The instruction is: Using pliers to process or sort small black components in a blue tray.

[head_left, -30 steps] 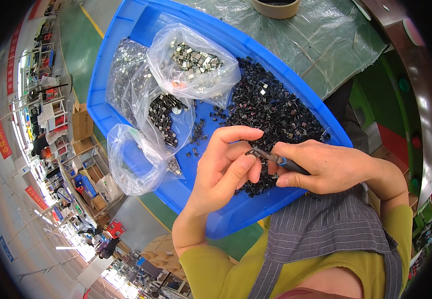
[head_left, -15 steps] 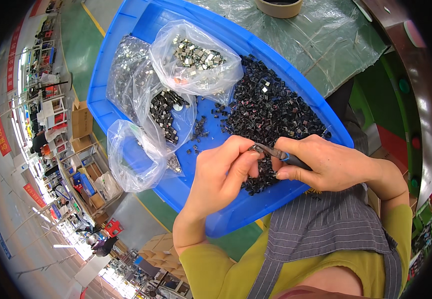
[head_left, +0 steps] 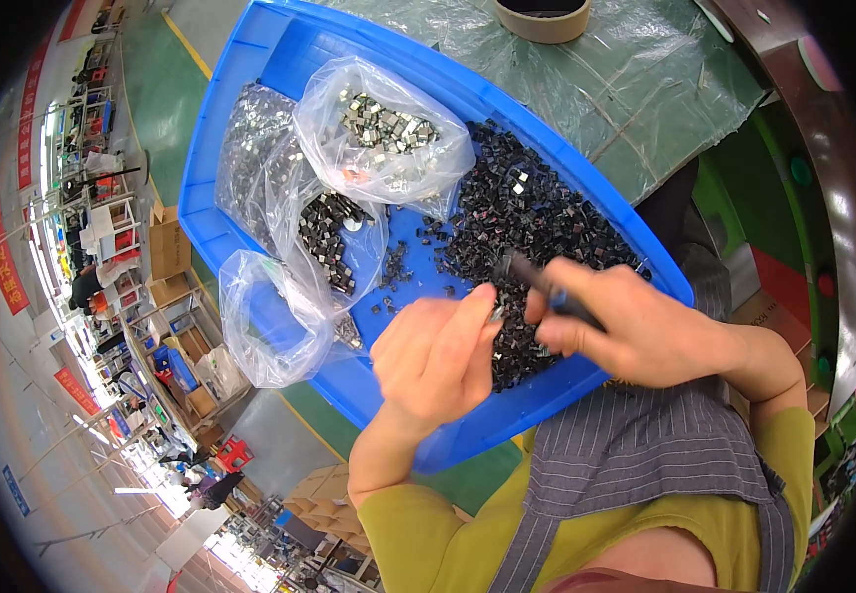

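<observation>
Dark-handled pliers (head_left: 576, 309) are gripped by the right hand (head_left: 631, 321), a small shiny piece (head_left: 496, 314) — blurred — by the left hand (head_left: 435, 358). Beyond, in the blue plastic tray (head_left: 295, 44), many loose black parts (head_left: 566, 212) seem left; silvery squares (head_left: 386, 126) are already bagged.

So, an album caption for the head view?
Above a blue tray of black parts and clear bags, the right hand grips a dark tool; the left hand seemingly pinches something tiny.
</observation>
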The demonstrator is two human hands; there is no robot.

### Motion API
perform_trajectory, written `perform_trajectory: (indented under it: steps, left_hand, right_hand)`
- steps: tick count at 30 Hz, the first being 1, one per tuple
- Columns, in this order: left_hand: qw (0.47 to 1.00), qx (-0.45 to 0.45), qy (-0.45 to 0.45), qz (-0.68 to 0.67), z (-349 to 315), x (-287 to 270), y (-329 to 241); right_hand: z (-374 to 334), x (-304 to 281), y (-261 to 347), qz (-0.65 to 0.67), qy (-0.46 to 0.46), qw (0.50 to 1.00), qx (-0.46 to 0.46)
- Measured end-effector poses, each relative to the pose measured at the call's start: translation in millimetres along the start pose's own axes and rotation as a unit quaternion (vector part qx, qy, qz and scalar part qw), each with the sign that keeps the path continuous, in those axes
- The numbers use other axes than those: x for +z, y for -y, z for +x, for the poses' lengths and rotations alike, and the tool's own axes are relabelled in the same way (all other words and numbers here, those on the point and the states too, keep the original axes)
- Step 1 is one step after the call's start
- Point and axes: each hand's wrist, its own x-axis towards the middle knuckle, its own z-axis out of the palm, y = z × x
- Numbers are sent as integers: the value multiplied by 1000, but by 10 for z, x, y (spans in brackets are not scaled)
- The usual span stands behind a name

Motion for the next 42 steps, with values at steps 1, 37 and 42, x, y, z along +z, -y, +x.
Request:
perform_trajectory:
  steps: [1,37,42]
  left_hand:
    - [1000,-14,-16,8,-3,-75,-51]
    - [954,-290,-72,-30,486,-204,352]
    - [953,-272,-46,126,396,-325,740]
  right_hand:
    - [-4,-9,11,38,-24,998,40]
    - [-12,92,-88,-115,-91,982,-119]
    - [-7,81,-85,-80,-66,990,-93]
